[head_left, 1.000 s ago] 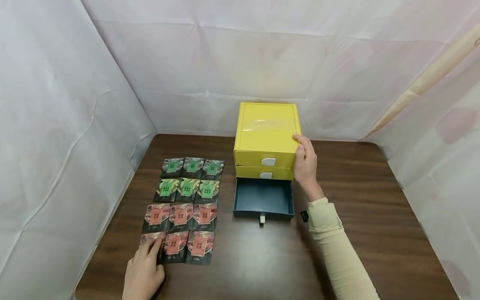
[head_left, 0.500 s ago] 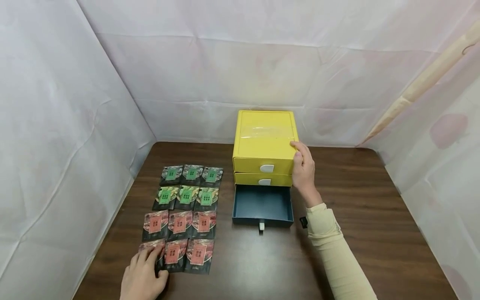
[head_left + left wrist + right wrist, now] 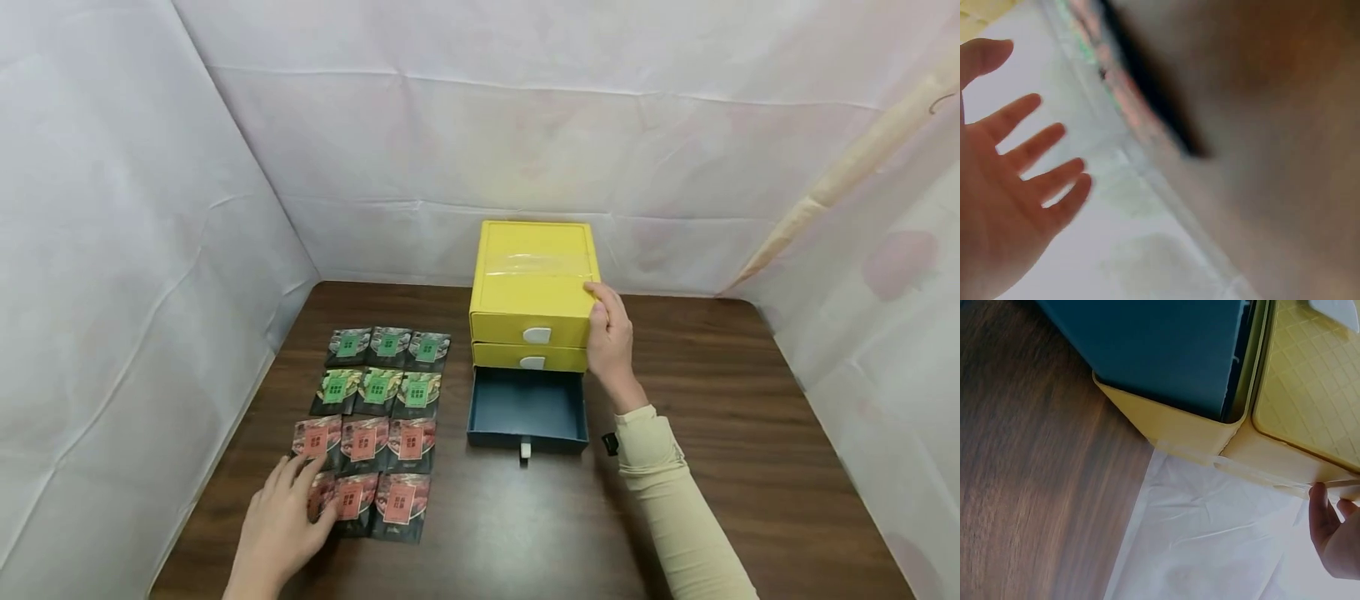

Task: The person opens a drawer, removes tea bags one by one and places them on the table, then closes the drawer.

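Observation:
My left hand (image 3: pixel 277 521) is over the near left corner of a grid of flat food packets, its fingers spread and nothing held. In the left wrist view this hand (image 3: pixel 1013 181) is apart from the packets. The near rows are packets with red labels (image 3: pixel 401 504); behind them lie packets with green labels (image 3: pixel 378 386). A yellow drawer box (image 3: pixel 536 292) stands at the back centre. My right hand (image 3: pixel 611 346) holds its right upper edge, fingers bent over the top and thumb at the side. The dark blue bottom drawer (image 3: pixel 491 440) is pulled out, with nothing visible inside.
The brown wooden table (image 3: pixel 712 433) carries everything. White cloth (image 3: pixel 487 142) hangs behind it and along both sides. Each upper yellow drawer bears a white tab (image 3: pixel 536 335), and the blue drawer has a small white pull (image 3: pixel 525 450).
My left hand has lifted from the near left packet and moved slightly forward, its fingers spreading. The right hand stays on the box. The head view has tilted a little.

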Available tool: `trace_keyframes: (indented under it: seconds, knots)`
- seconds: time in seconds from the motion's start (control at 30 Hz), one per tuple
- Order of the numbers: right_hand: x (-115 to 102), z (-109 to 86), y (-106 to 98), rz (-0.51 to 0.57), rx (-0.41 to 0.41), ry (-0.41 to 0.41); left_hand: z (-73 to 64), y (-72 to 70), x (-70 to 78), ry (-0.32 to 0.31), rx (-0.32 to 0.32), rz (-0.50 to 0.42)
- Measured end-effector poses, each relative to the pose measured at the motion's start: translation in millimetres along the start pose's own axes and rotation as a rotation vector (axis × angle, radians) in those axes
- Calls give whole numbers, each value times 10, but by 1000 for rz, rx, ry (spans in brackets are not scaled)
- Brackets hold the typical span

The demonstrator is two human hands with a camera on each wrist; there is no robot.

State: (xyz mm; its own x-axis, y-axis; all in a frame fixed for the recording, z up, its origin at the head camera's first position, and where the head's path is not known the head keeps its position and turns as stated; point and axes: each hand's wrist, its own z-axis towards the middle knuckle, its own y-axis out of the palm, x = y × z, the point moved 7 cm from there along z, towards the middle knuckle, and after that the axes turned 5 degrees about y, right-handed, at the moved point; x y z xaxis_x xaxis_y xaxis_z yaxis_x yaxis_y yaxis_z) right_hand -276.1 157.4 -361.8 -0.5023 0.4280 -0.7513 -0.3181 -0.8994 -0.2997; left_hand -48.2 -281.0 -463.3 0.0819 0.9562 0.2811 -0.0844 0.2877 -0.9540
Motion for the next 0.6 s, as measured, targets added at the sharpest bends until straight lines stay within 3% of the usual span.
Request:
trace_keyframes:
  seconds: [0.07, 0.17, 0.37, 0.5, 0.6]
  knots:
    - [8, -8, 2, 6, 9, 8, 26, -52, 45, 17, 15, 0]
    - [18, -2, 1, 10, 7, 15, 161, -70, 262, 91, 51, -14]
    - [-4, 17, 10, 10, -5, 11, 466, 77, 1033, 271, 125, 17]
    - [-28, 9, 1, 29, -1, 0, 527, 244, 1538, 369, 132, 56]
    - [-25, 8, -17, 30, 9, -4, 552, 327, 1817, 411, 134, 61]
